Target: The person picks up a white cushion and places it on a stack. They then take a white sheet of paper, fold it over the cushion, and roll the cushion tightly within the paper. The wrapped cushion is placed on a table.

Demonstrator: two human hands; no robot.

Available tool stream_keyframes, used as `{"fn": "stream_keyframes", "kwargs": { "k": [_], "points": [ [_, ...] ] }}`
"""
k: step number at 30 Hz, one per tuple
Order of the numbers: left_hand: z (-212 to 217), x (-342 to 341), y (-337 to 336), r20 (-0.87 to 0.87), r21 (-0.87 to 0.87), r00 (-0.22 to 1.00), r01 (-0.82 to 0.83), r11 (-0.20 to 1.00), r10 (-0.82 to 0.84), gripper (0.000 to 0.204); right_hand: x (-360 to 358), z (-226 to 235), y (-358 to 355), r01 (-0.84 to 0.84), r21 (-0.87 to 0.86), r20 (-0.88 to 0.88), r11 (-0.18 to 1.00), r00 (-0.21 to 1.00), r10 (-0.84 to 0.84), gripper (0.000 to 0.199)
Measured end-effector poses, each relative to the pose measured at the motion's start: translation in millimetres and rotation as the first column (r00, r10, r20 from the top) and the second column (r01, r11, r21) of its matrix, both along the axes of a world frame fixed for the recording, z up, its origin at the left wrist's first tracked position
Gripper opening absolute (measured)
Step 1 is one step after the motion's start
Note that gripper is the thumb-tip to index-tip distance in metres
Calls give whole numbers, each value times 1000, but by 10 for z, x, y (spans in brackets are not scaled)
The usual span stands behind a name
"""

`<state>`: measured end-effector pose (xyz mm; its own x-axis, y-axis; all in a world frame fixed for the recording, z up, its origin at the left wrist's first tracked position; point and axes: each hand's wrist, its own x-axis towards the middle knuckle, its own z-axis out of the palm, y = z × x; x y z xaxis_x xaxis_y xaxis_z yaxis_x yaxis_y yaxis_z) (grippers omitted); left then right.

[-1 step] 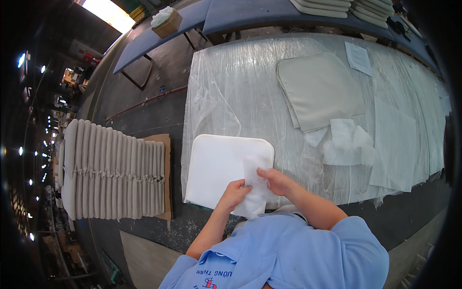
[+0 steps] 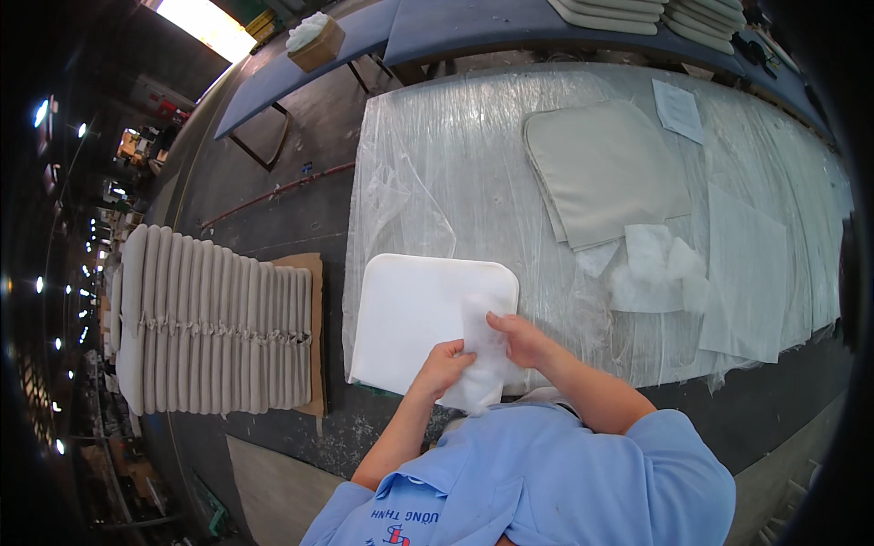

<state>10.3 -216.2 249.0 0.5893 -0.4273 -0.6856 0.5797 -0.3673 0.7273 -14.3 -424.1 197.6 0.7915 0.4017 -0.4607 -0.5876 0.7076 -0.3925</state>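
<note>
The left hand (image 2: 444, 366) and right hand (image 2: 523, 341) grip white wadding (image 2: 482, 341) — over a rounded white cushion (image 2: 410, 309).

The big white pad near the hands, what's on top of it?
Over the right side of the pad is white fluff, held by the left hand and right hand. I can't tell whether it touches. The pad's surface under the fluff and hands is covered.

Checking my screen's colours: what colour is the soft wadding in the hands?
The wadding is plain white; it shows best in the head view.
</note>
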Motion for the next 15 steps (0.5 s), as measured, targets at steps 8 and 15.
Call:
{"fn": "stream_keyframes", "kwargs": {
  "k": [8, 15],
  "points": [
    [314, 184, 101, 227, 198, 959, 127, 972, -172, 34, 13, 33, -87, -162, -348, 135, 923, 966, 221, 35],
    [71, 67, 5, 169, 114, 986, -23, 993, 3, 29, -4, 79, 57, 74, -416, 254, 906, 966, 37, 28]
  ]
}}
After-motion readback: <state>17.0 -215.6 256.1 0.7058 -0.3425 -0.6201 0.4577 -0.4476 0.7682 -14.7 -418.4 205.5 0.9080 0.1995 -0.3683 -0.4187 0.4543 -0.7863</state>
